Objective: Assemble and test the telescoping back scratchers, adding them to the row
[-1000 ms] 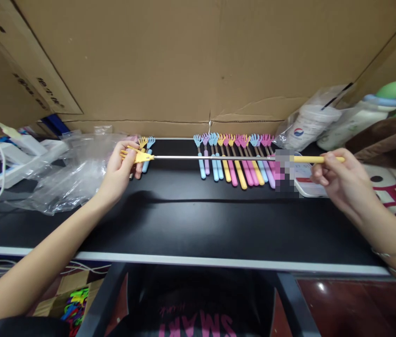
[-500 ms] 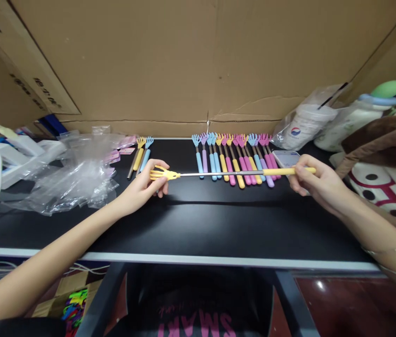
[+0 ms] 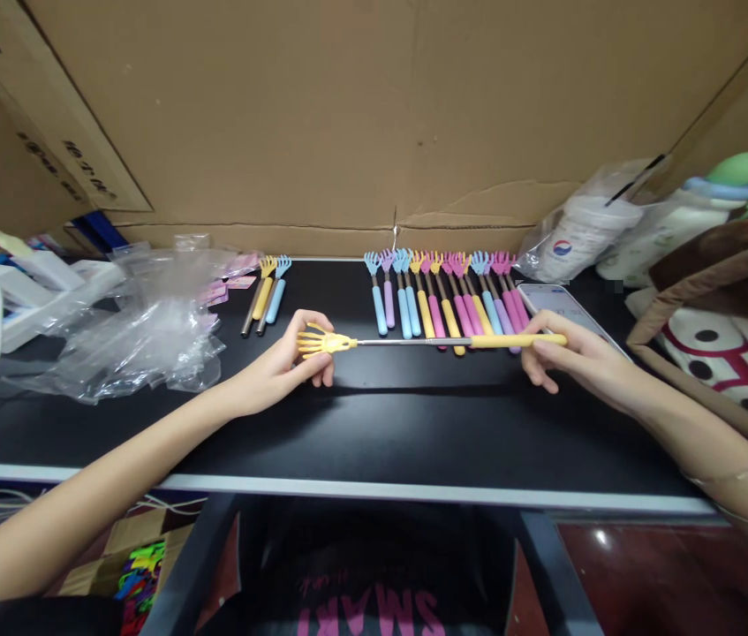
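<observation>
Behind everything, a sheet of brown cardboard (image 3: 347, 115) rises at the back of the black tabletop (image 3: 374, 442). Crumpled clear plastic bags (image 3: 162, 340) lie on its left part, and a row of back scratchers (image 3: 425, 311) in blue, purple, yellow and pink lies near the back, right of the middle, heads toward the cardboard. A smaller group of scratchers (image 3: 262, 299) sits apart from that row, just beside the bags.

In front of the row, a yellow back scratcher (image 3: 449, 341) is held roughly level above the tabletop, its shadow falling below it. It spans visibly less than it did a second ago, and the two hands are closer together; that suggests the telescoping shaft is sliding in on itself. Some thin bright metal remains exposed, so I judge the shortening only partly done.

At one end, the left hand (image 3: 294, 358) has its fingers closed around the hand-shaped head. At the other, the right hand (image 3: 562, 358) pinches the handle's end, its lower fingers loosely curled.
</observation>
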`<state>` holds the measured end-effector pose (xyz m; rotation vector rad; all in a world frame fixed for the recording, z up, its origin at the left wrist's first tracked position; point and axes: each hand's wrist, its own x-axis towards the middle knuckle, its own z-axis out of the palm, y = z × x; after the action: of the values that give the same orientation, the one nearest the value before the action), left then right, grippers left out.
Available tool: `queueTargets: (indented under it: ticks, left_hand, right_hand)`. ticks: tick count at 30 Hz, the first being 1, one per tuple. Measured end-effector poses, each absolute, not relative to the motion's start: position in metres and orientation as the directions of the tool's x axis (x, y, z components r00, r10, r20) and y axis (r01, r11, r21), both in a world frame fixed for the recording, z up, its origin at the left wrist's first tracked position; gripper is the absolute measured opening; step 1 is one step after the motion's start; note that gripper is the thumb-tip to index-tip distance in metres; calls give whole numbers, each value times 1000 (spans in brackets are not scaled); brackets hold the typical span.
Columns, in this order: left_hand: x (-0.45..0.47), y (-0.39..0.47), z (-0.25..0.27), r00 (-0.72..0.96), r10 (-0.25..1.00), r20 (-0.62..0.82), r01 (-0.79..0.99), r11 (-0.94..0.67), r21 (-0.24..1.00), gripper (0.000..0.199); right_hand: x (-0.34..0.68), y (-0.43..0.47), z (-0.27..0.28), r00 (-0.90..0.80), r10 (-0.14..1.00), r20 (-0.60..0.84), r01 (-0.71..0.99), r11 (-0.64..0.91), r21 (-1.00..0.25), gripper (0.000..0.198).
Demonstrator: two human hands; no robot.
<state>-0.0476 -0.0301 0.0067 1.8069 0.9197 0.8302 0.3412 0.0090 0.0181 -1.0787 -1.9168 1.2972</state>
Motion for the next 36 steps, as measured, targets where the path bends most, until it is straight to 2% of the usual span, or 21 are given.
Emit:
queueTargets:
  ticks: [7, 13, 29, 33, 36]
  left_hand:
    - [-37, -32, 4, 555, 823, 118, 306, -334, 892, 24]
    - [-34, -31, 2, 590, 801, 103, 387, -392, 834, 25]
    - [-32, -31, 4, 595, 795, 120, 430, -441, 788, 26]
    - [-31, -29, 6, 538, 827, 162, 456, -447, 770, 26]
    - [-31, -28, 10, 467, 861, 201, 573, -468, 672, 28]
  right_hand:
    - [325, 5, 21, -594, 804, -5, 324, 234, -917, 32]
    - [317, 4, 18, -648, 761, -20, 332, 259, -907, 30]
    - [314, 3, 13, -653, 757, -35, 390, 297, -872, 30]
    - [317, 4, 16, -626, 780, -10, 462, 360, -811, 29]
    - [318, 4, 22, -606, 794, 47, 539, 454, -710, 27]
